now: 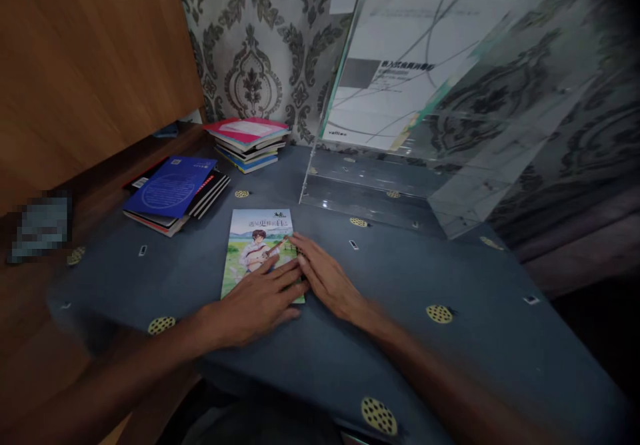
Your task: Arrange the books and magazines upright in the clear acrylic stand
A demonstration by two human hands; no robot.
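A thin book (260,231) with a drawn guitar player on its cover lies flat on the dark blue cloth. My left hand (263,301) rests across its lower half, fingers stretched out toward the right edge. Against that right edge lies my right hand (325,278), its fingers extended and nearly touching my left fingertips. Both palms face down or inward, and neither hand grips the book. Part of the cover and its bottom edge are hidden under my left hand.
Left of the book sits a low pile topped by a blue book (173,188). Another stack under a red and pink book (247,131) stands by the patterned wall. A clear acrylic stand (370,195) holding a white booklet (385,71) rises at the back right. A wooden panel (95,58) borders the left.
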